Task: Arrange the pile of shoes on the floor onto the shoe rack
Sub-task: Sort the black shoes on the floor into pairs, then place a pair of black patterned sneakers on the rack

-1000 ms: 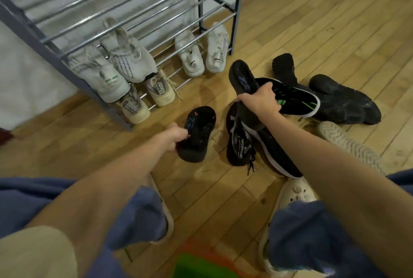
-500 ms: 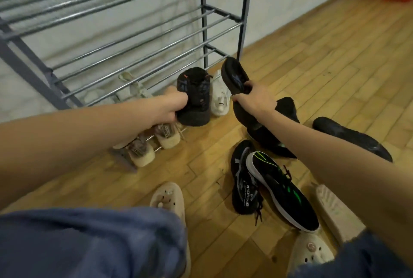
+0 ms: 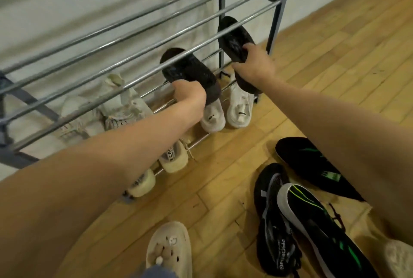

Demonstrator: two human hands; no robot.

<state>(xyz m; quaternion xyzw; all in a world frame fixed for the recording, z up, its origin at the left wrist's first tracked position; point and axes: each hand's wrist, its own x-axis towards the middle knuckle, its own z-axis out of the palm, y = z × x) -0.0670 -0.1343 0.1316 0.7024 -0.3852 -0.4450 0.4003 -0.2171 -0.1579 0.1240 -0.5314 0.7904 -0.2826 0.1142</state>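
Observation:
My left hand grips a black slipper by its heel, toe pushed under the front bar of the metal shoe rack, above the bottom tier. My right hand holds the second black slipper at the rack's right end, its toe also past the front bar. Several white and cream sneakers sit on the bottom tier below. On the floor at the right lie black sneakers with green stripes.
The rack's dark upright posts stand just right of my right hand. A white wall backs the rack. Cream clogs are on my feet on the wooden floor. A pale shoe lies at the lower right edge.
Both hands lifted the black slippers off the floor and carried them forward to the rack. The slippers' toes have now slid under the front bar, above the white sneakers.

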